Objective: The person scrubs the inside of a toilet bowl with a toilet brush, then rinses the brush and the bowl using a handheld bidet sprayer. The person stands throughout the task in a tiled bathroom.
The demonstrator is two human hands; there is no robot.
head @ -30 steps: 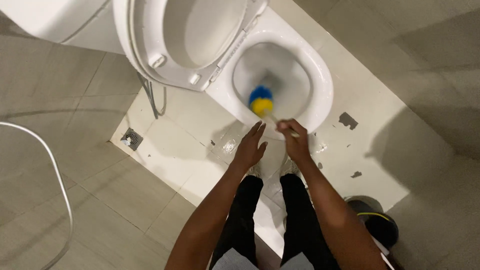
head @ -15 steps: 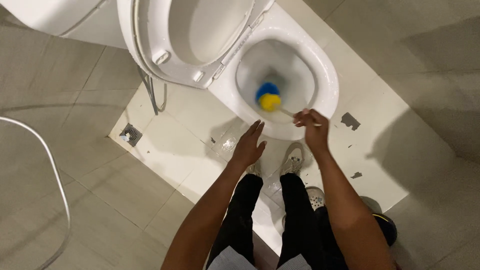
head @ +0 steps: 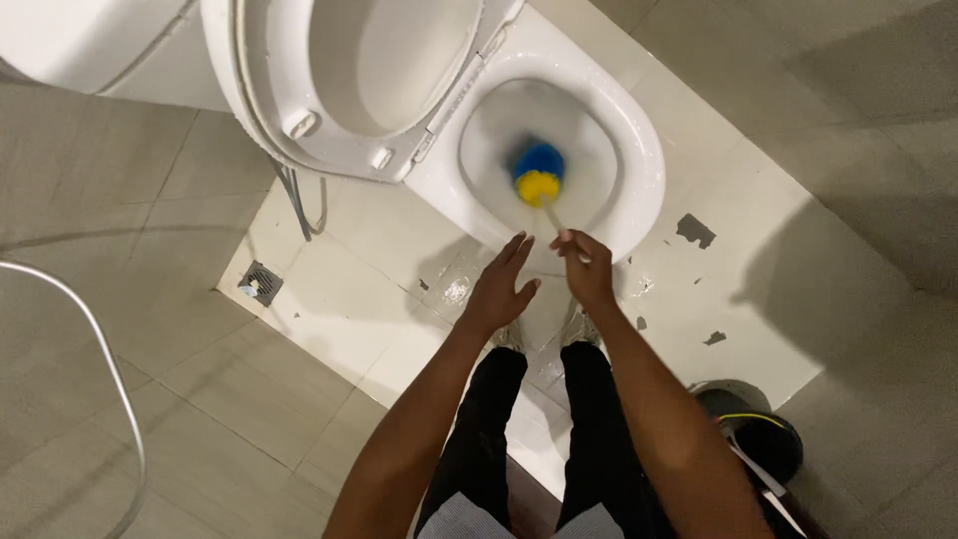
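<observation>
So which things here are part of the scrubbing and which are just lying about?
In use:
right hand gripping the toilet brush
toilet bowl, brush head inside it
raised seat and lid
left hand, open, holding nothing

Lying about:
floor drain
hose
dark bin

Single head view, looking steeply down from standing height onto toilet bowl (head: 639,150), floor tiles (head: 249,399).

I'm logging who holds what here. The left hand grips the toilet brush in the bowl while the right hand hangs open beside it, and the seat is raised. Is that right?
Not quite: the hands are swapped. In the head view, the right hand grips the toilet brush in the toilet bowl, while the left hand hangs open beside it. The seat is raised, as you said.
</observation>
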